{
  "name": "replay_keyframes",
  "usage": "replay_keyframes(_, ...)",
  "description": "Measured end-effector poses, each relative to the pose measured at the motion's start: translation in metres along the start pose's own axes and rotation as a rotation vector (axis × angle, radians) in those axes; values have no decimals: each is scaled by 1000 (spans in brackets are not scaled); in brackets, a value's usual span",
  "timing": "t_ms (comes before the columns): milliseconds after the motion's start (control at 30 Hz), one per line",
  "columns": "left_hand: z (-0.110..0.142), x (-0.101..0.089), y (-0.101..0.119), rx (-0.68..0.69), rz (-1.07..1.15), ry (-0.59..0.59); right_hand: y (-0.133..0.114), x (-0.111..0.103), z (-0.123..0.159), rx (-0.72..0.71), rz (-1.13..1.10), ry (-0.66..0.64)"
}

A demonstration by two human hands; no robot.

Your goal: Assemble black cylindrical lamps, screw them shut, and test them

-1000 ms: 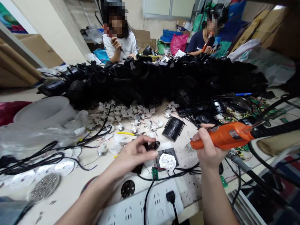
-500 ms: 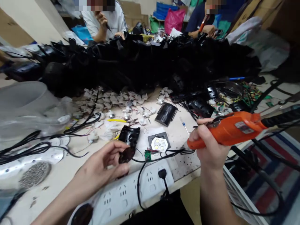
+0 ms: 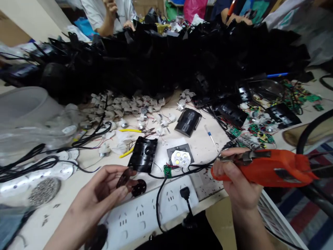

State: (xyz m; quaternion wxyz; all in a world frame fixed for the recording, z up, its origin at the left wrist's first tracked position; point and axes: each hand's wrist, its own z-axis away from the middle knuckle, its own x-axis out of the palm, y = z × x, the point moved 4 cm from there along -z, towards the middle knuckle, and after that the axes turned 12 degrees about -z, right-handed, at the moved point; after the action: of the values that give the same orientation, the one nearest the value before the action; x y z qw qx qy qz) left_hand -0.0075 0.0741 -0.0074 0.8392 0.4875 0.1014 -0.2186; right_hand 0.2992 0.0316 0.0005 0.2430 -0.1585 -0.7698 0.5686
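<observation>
Between the thumb and fingers of my left hand (image 3: 102, 194) is a thin dark disc (image 3: 125, 177), tilted on edge. A second dark disc (image 3: 139, 188) with holes lies just right of those fingertips, by the power strip. My right hand (image 3: 238, 178) grips an orange electric screwdriver (image 3: 270, 170) over the table's front edge. Between the hands lie an open black plastic housing half (image 3: 143, 154) and a white LED board (image 3: 180, 158) on a dark square frame. Wires and a small green circuit board (image 3: 167, 171) sit beside it. Another black housing piece (image 3: 187, 121) lies farther back.
A white power strip (image 3: 148, 217) with a black plug runs along the front edge. Yellow-handled pliers (image 3: 131, 131), a thin screwdriver (image 3: 212, 137) and many small motors (image 3: 125, 107) lie behind. A heap of black parts (image 3: 156, 66) spans the back, with two people beyond.
My left hand has moved left and toward me with the disc, uncovering the housing half. The orange screwdriver has come lower and nearer. The view has tilted downward.
</observation>
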Motion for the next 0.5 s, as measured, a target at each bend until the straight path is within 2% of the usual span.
replay_keyframes(133,-3,-5,7,33,58,-89,6,14,-11,-6,-110,-15)
replay_keyframes(267,-3,11,11,117,78,-314,5,28,-21,-46,-191,6)
replay_keyframes(333,-6,18,11,168,55,-385,3,31,-24,-77,-216,18)
replay_keyframes(500,-20,12,7,178,59,-339,2,31,-26,-51,-197,21)
